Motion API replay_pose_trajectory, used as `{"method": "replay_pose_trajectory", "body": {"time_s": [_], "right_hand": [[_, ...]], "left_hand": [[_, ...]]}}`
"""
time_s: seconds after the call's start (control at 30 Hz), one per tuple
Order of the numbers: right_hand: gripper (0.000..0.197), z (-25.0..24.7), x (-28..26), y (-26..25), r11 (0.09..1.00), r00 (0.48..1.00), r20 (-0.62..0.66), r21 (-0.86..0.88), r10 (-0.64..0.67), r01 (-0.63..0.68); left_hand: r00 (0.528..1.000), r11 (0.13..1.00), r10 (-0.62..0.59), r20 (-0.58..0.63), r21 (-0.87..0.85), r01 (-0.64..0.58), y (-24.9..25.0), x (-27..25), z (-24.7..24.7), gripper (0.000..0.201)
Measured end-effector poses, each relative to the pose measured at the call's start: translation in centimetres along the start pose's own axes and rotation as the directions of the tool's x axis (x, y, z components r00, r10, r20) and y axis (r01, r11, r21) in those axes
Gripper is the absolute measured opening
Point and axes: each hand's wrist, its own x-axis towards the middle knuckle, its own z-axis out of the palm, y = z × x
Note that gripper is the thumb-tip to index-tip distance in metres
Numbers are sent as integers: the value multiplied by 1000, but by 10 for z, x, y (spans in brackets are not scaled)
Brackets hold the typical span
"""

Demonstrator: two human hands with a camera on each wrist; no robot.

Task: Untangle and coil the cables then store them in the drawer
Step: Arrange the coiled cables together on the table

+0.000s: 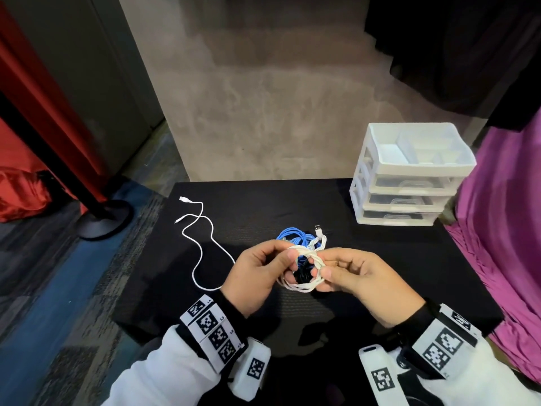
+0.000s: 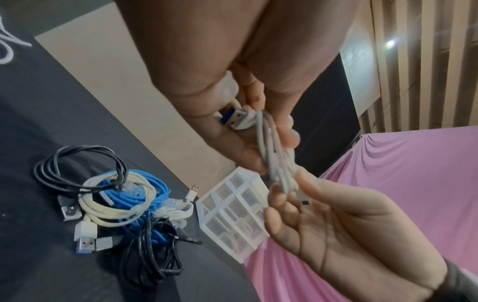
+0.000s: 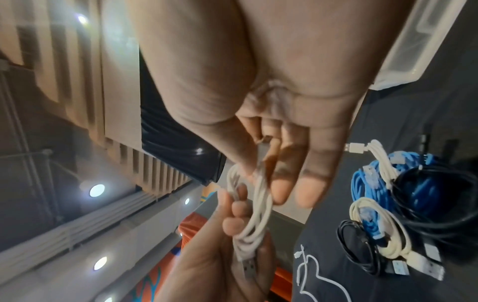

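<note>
White sleeves (image 1: 164, 373); black-and-white marker wristbands (image 1: 212, 332).

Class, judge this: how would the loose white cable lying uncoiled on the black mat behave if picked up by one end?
The loose white cable probably hangs floppy, since it lies in soft bends. It looks thin, so likely light. Its trailing end may drag across the black mat.

looks like a staged recording space inside an office-type building: black-covered table (image 1: 380, 259), bare concrete wall (image 1: 263, 98) at twelve o'clock, pink drape (image 1: 503, 215) at three, red curtain (image 1: 35, 83) at ten, slatted ceiling panels (image 2: 424, 61) with spotlights overhead.
</note>
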Motion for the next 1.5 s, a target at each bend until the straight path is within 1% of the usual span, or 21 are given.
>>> {"method": "replay_pose_trajectory", "body": {"time_s": [0.07,0.13,0.2,0.27,0.33,0.4,0.47,0.53,0.6,0.67,0.77,0.87,0.93,1.0,1.07,1.17,1.23,1.3,1.33,1.43,1.5], "right_hand": [[22,2,3,6,998,998,-63,-66,-11,7],[24,7,7,12,986,992,-109,-159,-71,53],[27,9,10,15,977,978,-173,-199,-116,80],[21,8,14,18,972,964,-233,-222,-126,73],[19,6,16,21,977,971,-220,-207,-89,43],[18,8,16,23,987,990,-139,-160,-26,3],[18,10,14,25,992,998,-66,-119,26,-33],[18,10,13,29,994,995,-70,-74,73,-78],[17,7,14,37,990,986,-93,-28,135,-138],[15,4,17,51,981,979,-97,-54,181,-187],[22,1,30,76,963,967,-163,-158,194,-220],[31,0,51,89,943,962,-238,-269,133,-197],[34,0,62,92,892,961,-259,-408,94,-197],[38,1,66,92,803,959,-274,-555,68,-215],[38,1,65,93,749,964,-262,-629,46,-207],[33,1,61,98,736,968,-244,-646,50,-201],[32,3,63,102,750,961,-272,-625,49,-215],[33,6,69,104,780,951,-305,-584,47,-226],[33,7,73,103,785,950,-310,-577,46,-226],[43,8,81,100,795,951,-305,-567,42,-217],[51,6,81,100,805,954,-298,-560,25,-196]], "left_hand": [[1000,1000,-7,-9,-11,6,-4,0,4,12],[1000,1000,-7,-10,-25,7,-7,-1,7,10],[1000,998,-21,0,-55,21,-10,-2,8,11],[999,997,-39,29,-68,40,-13,-4,5,16],[998,999,-40,39,22,39,-15,-3,-3,17],[999,995,-38,9,92,37,-21,1,-13,16],[998,993,-52,-23,109,55,-29,3,-20,16],[996,989,-81,-35,121,85,-39,5,-22,21],[989,988,-137,-50,71,141,-52,6,-23,23],[980,977,-190,-65,89,196,-67,7,-24,22],[970,939,-217,-112,247,239,-87,12,-25,14],[961,901,-145,-235,370,227,-90,27,-23,8],[947,820,-74,-313,522,237,-89,38,-25,19],[938,746,-42,-343,614,258,-90,45,-30,28],[934,715,-63,-353,637,289,-95,46,-37,29],[923,668,-137,-360,654,354,-111,45,-45,32],[912,726,-213,-351,567,388,-116,43,-41,31],[899,811,-249,-361,430,397,-115,47,-34,27],[893,832,-258,-369,385,400,-113,50,-30,26],[897,867,-232,-377,337,366,-106,61,-32,27],[901,866,-199,-387,362,347,-102,65,-42,21]]}}
